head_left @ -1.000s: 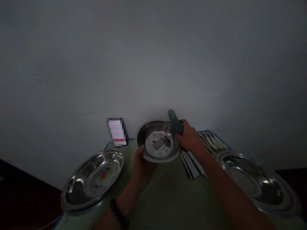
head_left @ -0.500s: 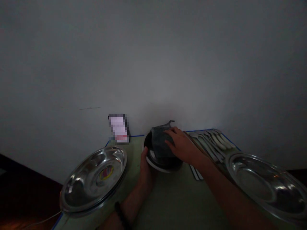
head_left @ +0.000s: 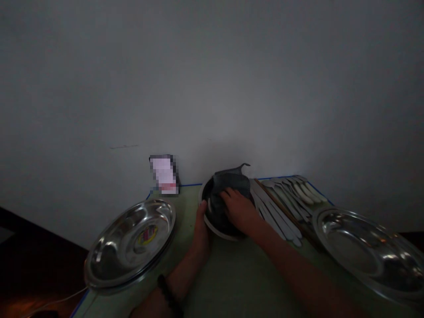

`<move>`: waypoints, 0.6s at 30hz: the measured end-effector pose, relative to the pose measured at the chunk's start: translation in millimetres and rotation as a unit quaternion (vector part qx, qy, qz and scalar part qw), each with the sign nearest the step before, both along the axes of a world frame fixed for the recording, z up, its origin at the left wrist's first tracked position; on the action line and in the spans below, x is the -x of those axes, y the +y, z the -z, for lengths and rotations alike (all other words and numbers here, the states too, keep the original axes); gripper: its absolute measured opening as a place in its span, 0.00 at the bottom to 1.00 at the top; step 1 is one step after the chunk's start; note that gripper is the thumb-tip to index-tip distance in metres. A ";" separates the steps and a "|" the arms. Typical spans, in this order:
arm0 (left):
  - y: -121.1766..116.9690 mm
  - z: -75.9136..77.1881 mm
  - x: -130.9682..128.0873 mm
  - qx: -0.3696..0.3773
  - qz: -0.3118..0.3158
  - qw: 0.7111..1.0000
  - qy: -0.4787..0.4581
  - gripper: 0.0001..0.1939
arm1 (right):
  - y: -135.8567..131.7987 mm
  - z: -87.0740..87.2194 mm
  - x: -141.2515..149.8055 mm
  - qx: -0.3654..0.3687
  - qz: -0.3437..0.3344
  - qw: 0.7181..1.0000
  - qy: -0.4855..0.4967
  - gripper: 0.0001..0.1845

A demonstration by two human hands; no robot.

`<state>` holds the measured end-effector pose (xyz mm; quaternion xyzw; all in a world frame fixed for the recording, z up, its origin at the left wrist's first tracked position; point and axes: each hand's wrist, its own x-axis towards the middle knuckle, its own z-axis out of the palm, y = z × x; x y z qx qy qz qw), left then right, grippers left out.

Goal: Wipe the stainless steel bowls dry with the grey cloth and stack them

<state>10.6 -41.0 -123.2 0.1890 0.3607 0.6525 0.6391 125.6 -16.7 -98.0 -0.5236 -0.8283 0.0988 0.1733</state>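
A dark-insided bowl with a pale rim [head_left: 217, 233] is at the middle of the table, its mouth tipped a little toward me. My left hand [head_left: 201, 227] grips its left side, thumb over the rim and the other fingers hidden behind the wall. Inside the bowl, my right hand [head_left: 240, 210] presses a dark grey cloth [head_left: 232, 181] against the inner surface, fingers bent into the fabric. Part of the cloth stands up above the far rim, ending in a small loop. How firmly the right fingers pinch it is partly hidden.
Stacked shiny metal plates [head_left: 109, 269] stand at the left, a metal plate [head_left: 351, 251] at the right. Several knives [head_left: 274, 216], spoons and forks [head_left: 304, 192] lie right of the bowl. A phone [head_left: 164, 174] leans on the wall [head_left: 212, 79] behind the table.
My right hand has moved down and left, deeper into the bowl with the cloth. More of the knives now shows beside the bowl. My left hand keeps its hold.
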 end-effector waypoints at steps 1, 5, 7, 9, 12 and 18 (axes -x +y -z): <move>-0.2 0.0 0.4 -0.003 -0.003 1.000 0.000 0.12 | 2.0 -1.7 -2.1 0.006 0.003 1.000 0.011 0.22; -0.7 -2.7 1.1 0.005 0.002 1.000 -0.004 0.17 | 6.0 -11.8 -10.6 0.043 -0.010 0.997 0.056 0.16; -0.6 -4.7 0.9 0.009 -0.001 1.000 -0.010 0.18 | 5.7 -12.2 -10.0 0.049 -0.008 0.996 0.076 0.21; -0.8 -6.0 0.5 0.009 -0.006 1.000 -0.020 0.18 | 3.8 -6.2 -5.3 0.045 0.005 0.995 0.088 0.27; -1.6 -5.7 0.4 0.002 -0.004 1.000 -0.027 0.17 | -1.7 9.1 6.1 0.044 -0.001 0.995 0.090 0.31; -2.9 -1.8 1.6 -0.011 0.040 0.999 -0.019 0.20 | -12.7 7.7 24.6 0.130 -0.035 0.983 0.128 0.35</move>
